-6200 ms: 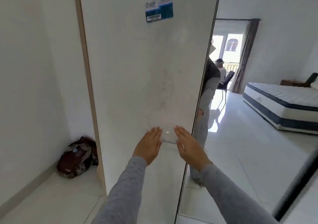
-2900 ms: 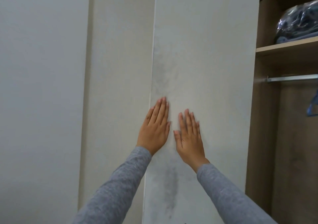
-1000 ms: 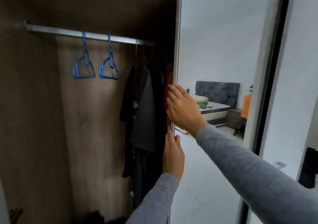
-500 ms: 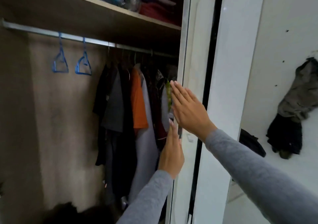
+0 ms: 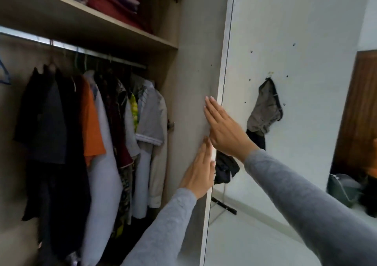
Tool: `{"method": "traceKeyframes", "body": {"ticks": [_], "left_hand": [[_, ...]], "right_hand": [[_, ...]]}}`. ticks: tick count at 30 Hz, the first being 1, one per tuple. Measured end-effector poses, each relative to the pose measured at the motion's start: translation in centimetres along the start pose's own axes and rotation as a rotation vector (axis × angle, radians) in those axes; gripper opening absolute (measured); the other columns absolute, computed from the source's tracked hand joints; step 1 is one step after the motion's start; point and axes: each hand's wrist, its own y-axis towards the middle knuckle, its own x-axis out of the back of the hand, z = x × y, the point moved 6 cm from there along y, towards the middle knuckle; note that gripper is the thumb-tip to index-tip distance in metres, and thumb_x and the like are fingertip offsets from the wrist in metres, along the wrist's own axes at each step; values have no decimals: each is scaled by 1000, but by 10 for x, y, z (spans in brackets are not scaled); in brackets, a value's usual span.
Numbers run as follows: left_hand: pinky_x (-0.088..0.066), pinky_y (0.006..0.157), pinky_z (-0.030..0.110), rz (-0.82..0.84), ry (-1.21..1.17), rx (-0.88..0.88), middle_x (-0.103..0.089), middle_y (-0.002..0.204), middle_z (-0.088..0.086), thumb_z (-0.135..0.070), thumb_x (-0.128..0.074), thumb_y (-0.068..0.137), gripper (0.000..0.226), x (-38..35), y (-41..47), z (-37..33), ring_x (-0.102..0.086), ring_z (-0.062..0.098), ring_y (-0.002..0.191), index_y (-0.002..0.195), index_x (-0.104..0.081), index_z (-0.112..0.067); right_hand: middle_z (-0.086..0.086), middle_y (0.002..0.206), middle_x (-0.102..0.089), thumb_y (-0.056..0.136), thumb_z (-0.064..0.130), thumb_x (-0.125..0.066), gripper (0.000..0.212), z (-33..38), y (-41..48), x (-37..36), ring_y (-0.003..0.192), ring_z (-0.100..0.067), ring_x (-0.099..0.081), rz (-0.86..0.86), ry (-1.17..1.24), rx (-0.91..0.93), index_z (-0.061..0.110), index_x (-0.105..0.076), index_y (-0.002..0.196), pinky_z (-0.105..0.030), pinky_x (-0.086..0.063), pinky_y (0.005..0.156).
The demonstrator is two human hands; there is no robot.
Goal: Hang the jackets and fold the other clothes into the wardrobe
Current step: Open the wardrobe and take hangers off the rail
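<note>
Grey-sleeved left hand (image 5: 199,171) and right hand (image 5: 224,135), fingers straight, grasping nothing, pressing flat on open wardrobe door (image 5: 193,61); shirts (image 5: 95,122) hanging from rail (image 5: 71,47) alongside.

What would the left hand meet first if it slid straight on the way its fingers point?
Probably the right hand, just above the left hand and its fingertips on the wardrobe door; contact is unclear.

1. No writing, label, brand, number or sign can be read.
2. The wardrobe door (image 5: 193,71), hanging clothes (image 5: 95,122), folded clothes (image 5: 114,0) and wall (image 5: 306,41) show no legible marks.
</note>
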Motion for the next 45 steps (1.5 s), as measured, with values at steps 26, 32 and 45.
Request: {"method": "traceKeyframes", "body": {"ticks": [26, 32, 45], "left_hand": [[-18, 113, 39, -118, -70, -401, -21, 154, 9, -27, -33, 95, 56, -188, 185, 35, -18, 21, 142, 146, -21, -6], [-15, 116, 39, -189, -77, -389, -22, 154, 10, -29, -33, 96, 56, -203, 211, 55, -18, 21, 143, 146, -26, -4], [-10, 118, 40, -180, -19, -396, -7, 157, 7, -32, -28, 97, 60, -226, 213, 64, -3, 18, 146, 149, -10, -6]], "right_hand": [[-13, 156, -21, 79, 14, -31, 67, -177, -49, -154, 145, -27, -17, 119, -226, -459, 5, -29, 146, -41, -21, 117], [-5, 159, -3, 88, 11, -38, 67, -194, -51, -185, 147, -21, 1, 80, -205, -517, 12, -14, 151, -39, -8, 120], [-9, 158, -8, 93, 21, -32, 60, -193, -53, -212, 147, -24, -2, -2, -292, -563, 9, -17, 150, -39, -2, 120]]}}
